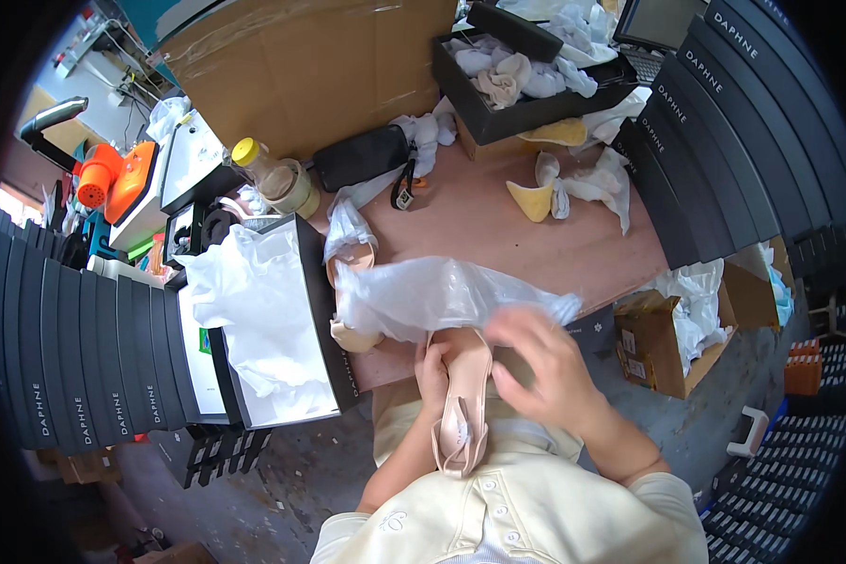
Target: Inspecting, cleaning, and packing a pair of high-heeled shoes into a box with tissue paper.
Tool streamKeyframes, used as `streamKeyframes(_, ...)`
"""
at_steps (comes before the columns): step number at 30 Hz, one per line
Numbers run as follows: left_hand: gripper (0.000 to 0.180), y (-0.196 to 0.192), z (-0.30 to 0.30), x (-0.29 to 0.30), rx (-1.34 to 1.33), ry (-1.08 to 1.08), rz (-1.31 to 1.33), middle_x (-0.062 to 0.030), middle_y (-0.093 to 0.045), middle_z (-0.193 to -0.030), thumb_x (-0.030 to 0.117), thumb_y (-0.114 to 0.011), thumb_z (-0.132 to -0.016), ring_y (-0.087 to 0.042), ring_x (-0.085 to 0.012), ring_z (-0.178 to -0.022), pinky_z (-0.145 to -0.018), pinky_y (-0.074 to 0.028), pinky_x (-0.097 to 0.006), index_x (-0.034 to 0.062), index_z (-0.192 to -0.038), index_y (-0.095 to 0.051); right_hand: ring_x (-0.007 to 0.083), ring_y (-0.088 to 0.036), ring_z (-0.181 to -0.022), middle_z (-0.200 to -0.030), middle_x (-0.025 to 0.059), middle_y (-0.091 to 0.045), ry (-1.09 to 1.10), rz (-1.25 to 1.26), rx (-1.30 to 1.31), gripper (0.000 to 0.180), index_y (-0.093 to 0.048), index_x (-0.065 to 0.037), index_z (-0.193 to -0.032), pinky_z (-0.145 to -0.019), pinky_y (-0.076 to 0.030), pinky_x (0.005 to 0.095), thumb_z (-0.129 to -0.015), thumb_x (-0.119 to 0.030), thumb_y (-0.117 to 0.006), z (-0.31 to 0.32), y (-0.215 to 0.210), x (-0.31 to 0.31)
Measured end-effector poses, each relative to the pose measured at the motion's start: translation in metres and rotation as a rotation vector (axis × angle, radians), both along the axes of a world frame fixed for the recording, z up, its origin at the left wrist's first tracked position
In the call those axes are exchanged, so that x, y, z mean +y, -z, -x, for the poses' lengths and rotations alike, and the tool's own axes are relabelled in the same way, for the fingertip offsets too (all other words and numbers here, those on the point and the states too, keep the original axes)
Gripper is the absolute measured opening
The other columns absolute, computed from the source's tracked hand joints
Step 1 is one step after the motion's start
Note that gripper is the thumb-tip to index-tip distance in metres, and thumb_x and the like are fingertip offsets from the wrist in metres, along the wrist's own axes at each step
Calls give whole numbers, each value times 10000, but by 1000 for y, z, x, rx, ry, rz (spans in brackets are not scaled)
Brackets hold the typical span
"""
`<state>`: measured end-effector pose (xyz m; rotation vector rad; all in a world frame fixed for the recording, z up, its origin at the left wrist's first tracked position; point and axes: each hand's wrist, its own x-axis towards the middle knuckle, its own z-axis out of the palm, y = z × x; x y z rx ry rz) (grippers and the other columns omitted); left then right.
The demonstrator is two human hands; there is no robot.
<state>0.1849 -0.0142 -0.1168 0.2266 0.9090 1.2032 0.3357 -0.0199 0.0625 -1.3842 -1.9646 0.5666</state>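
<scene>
Shoe [465, 399] in your left hand [432, 371]: pale pink, smooth, faint sheen, leather-like. Bag [442, 296] under your right hand [540, 367]: thin clear plastic film, crinkled, glossy. Bench [498, 221]: reddish-brown wood board, matt, smooth. Open box [324, 310] beside you: black card, matt; lining of white tissue paper [263, 310], crumpled. Carton [291, 66] at rear: brown corrugated cardboard, matt. Floor [301, 470]: grey concrete, rough. Your garment [498, 517]: pale yellow cloth, soft.
</scene>
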Motion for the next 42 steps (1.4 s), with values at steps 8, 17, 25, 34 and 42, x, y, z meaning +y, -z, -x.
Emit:
streamKeyframes(8,395,-37,0,1,90,-3,-61,-95,-550,-1021,9,-455,-771,-551,-162,-889,-776,-461,-272,5,-1166,-444,307,-507,-1128,-1222,136,-523,-222,-145,-161,419,-543,-84,-1186,-907,-451,377,-772,-104,-609,14,65,41)
streamKeyframes(17,261,-27,11,-8,273,131,-170,-42,-574,-975,31,-476,-801,-512,-118,-875,-785,-395,-233,-12,-1052,-534,345,-404,-1226,-1325,169,-427,-148,41,-247,583,-442,-152,-1305,-1000,-358,397,-743,-89,-585,-14,36,36)
streamKeyframes(25,255,-37,-3,-9,93,41,-103,-49,-586,-956,38,-511,-795,-551,-135,-839,-779,-431,-252,-4,-1045,-542,351,-372,-1254,-1363,180,-383,-142,-61,-142,591,-467,-165,-1299,-1018,-335,386,-727,-102,-598,-11,45,41)
streamKeyframes(34,232,-24,2,-2,120,96,-158,-38,-556,-861,61,-537,-762,-547,-129,-758,-678,-446,-234,9,-988,-527,240,-609,-989,-1048,139,-633,87,-135,199,257,-627,-27,-1037,-847,-479,313,-783,-29,-585,-2,82,29)
streamKeyframes(42,339,-29,-3,-7,85,166,-161,-57,-559,-965,33,-480,-751,-527,-141,-865,-763,-419,-252,-3,-1086,-508,279,-561,-1058,-1099,138,-583,-259,-471,-391,283,-588,16,-962,-862,-479,370,-737,-152,-551,8,46,33)
